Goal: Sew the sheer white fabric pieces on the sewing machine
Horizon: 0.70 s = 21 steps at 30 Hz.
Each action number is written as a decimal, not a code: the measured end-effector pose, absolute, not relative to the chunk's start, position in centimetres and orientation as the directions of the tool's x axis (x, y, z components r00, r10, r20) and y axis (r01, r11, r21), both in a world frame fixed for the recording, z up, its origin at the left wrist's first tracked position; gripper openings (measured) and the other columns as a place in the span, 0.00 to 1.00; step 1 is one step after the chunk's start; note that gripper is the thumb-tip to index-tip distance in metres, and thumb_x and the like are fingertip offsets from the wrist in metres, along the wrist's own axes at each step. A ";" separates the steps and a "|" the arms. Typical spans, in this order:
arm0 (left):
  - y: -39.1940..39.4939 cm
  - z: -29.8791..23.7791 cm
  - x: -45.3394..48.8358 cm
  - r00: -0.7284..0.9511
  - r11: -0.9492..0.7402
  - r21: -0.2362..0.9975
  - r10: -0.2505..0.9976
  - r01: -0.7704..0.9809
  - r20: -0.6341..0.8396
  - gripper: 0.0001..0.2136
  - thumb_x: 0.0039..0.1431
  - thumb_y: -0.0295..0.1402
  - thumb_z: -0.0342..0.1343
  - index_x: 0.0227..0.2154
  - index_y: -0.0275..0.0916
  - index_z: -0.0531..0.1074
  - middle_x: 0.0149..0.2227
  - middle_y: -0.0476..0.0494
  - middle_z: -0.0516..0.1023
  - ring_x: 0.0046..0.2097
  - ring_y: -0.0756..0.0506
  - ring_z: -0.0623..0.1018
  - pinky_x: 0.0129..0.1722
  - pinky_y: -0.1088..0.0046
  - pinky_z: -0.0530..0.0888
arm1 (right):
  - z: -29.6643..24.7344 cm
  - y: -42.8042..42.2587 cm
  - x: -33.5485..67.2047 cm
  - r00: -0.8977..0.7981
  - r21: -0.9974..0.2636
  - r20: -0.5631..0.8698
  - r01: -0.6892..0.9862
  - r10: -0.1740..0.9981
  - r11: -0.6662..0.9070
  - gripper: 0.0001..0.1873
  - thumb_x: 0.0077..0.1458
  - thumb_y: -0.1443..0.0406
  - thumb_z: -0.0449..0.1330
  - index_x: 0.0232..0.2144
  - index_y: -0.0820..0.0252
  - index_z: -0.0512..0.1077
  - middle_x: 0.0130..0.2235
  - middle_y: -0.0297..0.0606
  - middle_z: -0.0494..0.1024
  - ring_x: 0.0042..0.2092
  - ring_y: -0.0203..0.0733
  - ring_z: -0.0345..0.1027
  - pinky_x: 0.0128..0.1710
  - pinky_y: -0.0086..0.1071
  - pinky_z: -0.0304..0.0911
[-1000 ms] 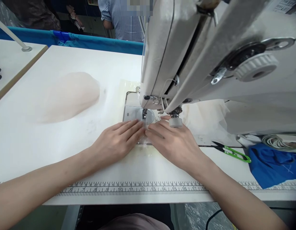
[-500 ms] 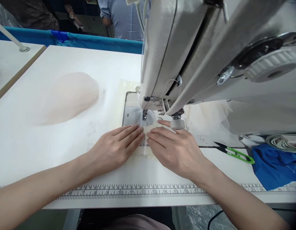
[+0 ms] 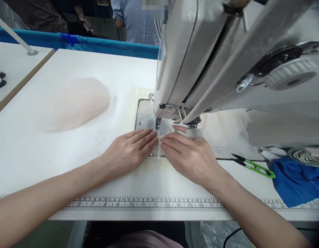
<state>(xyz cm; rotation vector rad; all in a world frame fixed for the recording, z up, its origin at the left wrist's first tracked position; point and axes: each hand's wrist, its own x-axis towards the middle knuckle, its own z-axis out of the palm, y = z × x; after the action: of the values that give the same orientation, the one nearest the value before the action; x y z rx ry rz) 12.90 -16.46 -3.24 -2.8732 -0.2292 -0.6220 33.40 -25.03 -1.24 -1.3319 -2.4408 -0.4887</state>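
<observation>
My left hand (image 3: 131, 150) lies flat, fingers stretched toward the presser foot (image 3: 157, 123) of a sewing machine (image 3: 178, 58). Just right of it, my right hand (image 3: 192, 156) is also flat, with its fingers extended and the index finger apart. Between the fingertips runs a narrow pale strip of thin fabric (image 3: 158, 144), its upper end at the foot and its near end short of the ruler. The fingertips press down on either side of it. How far the sheer cloth spreads beneath the hands is hard to make out.
A sheer beige piece (image 3: 84, 100) lies on the white table at left. More pale sheer fabric (image 3: 224, 127) is under the machine arm. Green thread snips (image 3: 255, 167) and blue cloth (image 3: 299, 179) lie at right. A printed ruler (image 3: 144, 204) follows the front edge. People stand beyond the table.
The strip and both hands have moved a little forward, toward the presser foot; the strip's near end is now closer to it. The camera view has shifted slightly.
</observation>
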 end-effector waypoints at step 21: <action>-17.3 -2.6 12.2 0.898 -0.956 -0.166 0.156 0.243 0.412 0.13 0.64 0.24 0.52 0.49 0.27 0.74 0.51 0.34 0.78 0.53 0.39 0.78 0.48 0.64 0.80 | -1.0 -25.5 32.6 -0.494 0.125 0.450 0.859 0.744 0.496 0.13 0.59 0.78 0.56 0.29 0.63 0.77 0.34 0.36 0.82 0.36 0.37 0.73 0.39 0.35 0.65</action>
<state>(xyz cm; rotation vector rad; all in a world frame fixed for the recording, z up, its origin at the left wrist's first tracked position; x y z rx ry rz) 12.20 -17.28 -2.59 -2.8500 -0.3032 -0.5927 32.56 -25.52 -0.97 -1.3422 -2.4067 -0.4801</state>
